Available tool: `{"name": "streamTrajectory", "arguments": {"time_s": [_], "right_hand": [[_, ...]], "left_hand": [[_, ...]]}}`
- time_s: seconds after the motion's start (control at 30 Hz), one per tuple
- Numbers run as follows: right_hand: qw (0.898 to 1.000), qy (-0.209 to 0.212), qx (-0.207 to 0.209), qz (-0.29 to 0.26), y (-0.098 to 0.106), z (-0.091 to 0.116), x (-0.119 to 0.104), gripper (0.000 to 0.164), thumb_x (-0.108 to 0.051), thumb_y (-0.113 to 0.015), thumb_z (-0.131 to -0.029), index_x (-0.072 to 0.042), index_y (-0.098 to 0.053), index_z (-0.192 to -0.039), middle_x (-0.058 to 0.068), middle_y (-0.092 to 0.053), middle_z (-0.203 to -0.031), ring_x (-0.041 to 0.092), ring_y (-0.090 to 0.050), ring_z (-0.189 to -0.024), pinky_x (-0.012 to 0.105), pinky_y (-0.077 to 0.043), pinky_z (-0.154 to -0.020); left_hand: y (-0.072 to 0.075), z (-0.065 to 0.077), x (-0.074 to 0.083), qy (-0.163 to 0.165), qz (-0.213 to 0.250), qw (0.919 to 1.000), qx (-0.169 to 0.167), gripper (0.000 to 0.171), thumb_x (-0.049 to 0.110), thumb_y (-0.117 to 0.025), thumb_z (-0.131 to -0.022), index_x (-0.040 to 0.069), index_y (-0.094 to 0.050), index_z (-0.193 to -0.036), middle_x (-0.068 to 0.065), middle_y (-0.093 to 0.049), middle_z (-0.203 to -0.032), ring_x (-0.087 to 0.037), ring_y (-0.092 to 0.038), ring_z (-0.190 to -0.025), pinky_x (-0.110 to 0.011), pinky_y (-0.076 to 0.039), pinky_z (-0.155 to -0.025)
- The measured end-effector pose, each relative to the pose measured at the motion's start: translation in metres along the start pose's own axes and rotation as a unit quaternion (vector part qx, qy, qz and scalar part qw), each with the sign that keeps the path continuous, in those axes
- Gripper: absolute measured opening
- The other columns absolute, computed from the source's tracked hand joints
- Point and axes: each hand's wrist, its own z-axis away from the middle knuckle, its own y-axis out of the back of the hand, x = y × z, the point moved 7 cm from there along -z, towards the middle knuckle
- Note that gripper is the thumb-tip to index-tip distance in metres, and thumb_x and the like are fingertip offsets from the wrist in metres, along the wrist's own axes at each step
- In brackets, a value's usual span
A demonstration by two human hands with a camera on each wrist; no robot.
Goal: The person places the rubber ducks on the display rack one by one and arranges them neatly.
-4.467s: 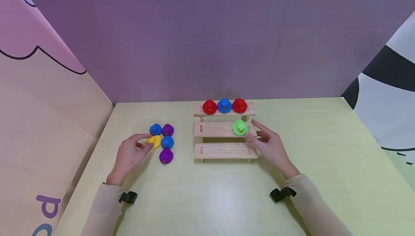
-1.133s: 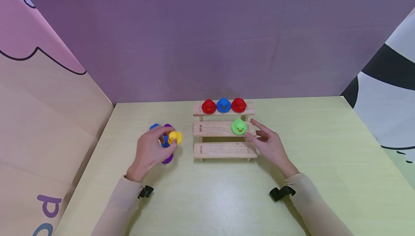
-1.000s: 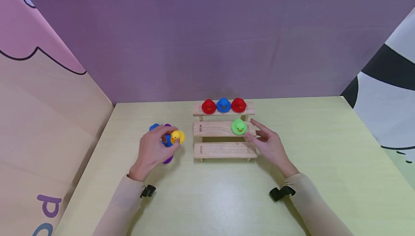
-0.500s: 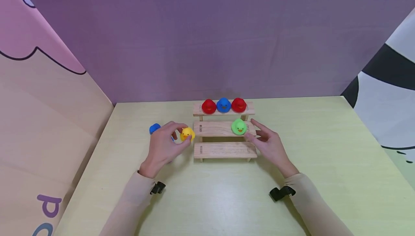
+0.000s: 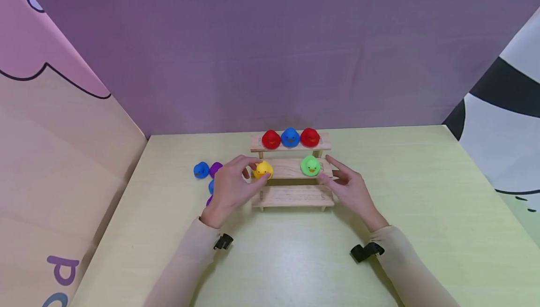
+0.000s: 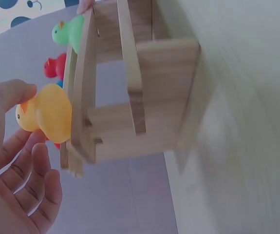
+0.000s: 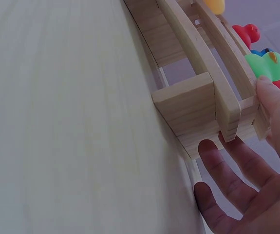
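Observation:
Thumb and fingers of my left hand (image 5: 233,188) pinch a yellow rubber duck (image 5: 264,170) at the left end of the middle step of a three-step wooden stand (image 5: 293,196). In the left wrist view the yellow duck (image 6: 54,113) sits right at the step's surface, its remaining fingers loosely curled below. At the opposite end, my right hand (image 5: 353,195) grips that same step between thumb and forefinger, beside a green rubber duck (image 5: 311,165). Seen from the right wrist, the thumb (image 7: 270,95) lies at the step's edge close under the green duck.
Along the top step stand a red duck (image 5: 271,139), a blue duck (image 5: 290,137) and another red duck (image 5: 310,137). Left of the stand, a blue duck (image 5: 201,170) and a purple duck (image 5: 215,169) rest on the table (image 5: 287,260); more ducks there are partly behind my left hand.
My left hand has picked the yellow duck from the group on the table and carried it right to the middle step. My right hand has stayed at the stand's right end.

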Motion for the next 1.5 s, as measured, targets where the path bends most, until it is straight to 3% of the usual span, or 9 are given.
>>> {"name": "streamTrajectory", "arguments": {"time_s": [0.3,0.67,0.87,1.13,1.33,1.5], "right_hand": [[1.000,0.004,0.004,-0.001,0.000,0.000,0.000,0.067,-0.039,-0.074,-0.101,-0.023,-0.049,-0.162,0.022,-0.056,-0.156,0.041,-0.072,-0.118,0.013,-0.053,-0.085],[1.000,0.001,0.001,-0.001,-0.002,0.000,-0.003,0.067,-0.040,-0.074,-0.101,-0.024,-0.049,-0.162,0.019,-0.053,-0.161,0.041,-0.070,-0.124,0.019,-0.054,-0.088],[1.000,-0.003,-0.003,-0.008,-0.003,0.001,-0.004,0.067,-0.041,-0.074,-0.101,-0.025,-0.049,-0.162,0.018,-0.050,-0.163,0.041,-0.070,-0.122,0.015,-0.054,-0.086],[1.000,-0.004,-0.002,-0.004,-0.003,0.002,-0.004,0.068,-0.042,-0.074,-0.101,-0.026,-0.048,-0.162,0.019,-0.054,-0.160,0.040,-0.071,-0.121,0.025,-0.058,-0.090],[1.000,-0.003,-0.004,-0.005,-0.003,0.002,-0.004,0.068,-0.041,-0.074,-0.101,-0.026,-0.048,-0.162,0.019,-0.055,-0.159,0.040,-0.071,-0.120,0.021,-0.057,-0.087],[1.000,-0.003,-0.003,-0.003,-0.003,0.002,-0.004,0.067,-0.041,-0.074,-0.101,-0.027,-0.048,-0.162,0.019,-0.054,-0.159,0.040,-0.072,-0.119,0.032,-0.060,-0.092]], "left_hand": [[-0.020,-0.012,0.020,-0.006,0.024,0.9997,0.000,0.040,0.039,-0.087,-0.088,0.017,-0.079,-0.119,0.003,-0.073,-0.093,-0.010,-0.062,-0.072,-0.022,-0.050,-0.062],[-0.041,-0.021,0.031,0.003,0.011,0.9998,-0.015,0.039,0.041,-0.086,-0.089,0.017,-0.078,-0.118,0.002,-0.074,-0.095,-0.010,-0.065,-0.072,-0.022,-0.049,-0.064],[-0.050,-0.022,0.035,0.019,0.004,0.9991,-0.037,0.042,0.045,-0.086,-0.089,0.019,-0.078,-0.121,0.003,-0.075,-0.098,-0.010,-0.064,-0.075,-0.022,-0.048,-0.065],[-0.053,-0.023,0.036,0.020,-0.002,0.9991,-0.038,0.042,0.045,-0.086,-0.089,0.020,-0.078,-0.122,0.003,-0.075,-0.100,-0.010,-0.063,-0.075,-0.021,-0.047,-0.063],[-0.054,-0.022,0.036,0.022,-0.007,0.9989,-0.039,0.042,0.046,-0.085,-0.089,0.021,-0.078,-0.123,0.003,-0.075,-0.100,-0.010,-0.062,-0.075,-0.021,-0.047,-0.063],[-0.055,-0.022,0.036,0.027,-0.007,0.9988,-0.040,0.043,0.046,-0.085,-0.089,0.021,-0.078,-0.123,0.003,-0.075,-0.101,-0.010,-0.063,-0.076,-0.022,-0.048,-0.065]]}}
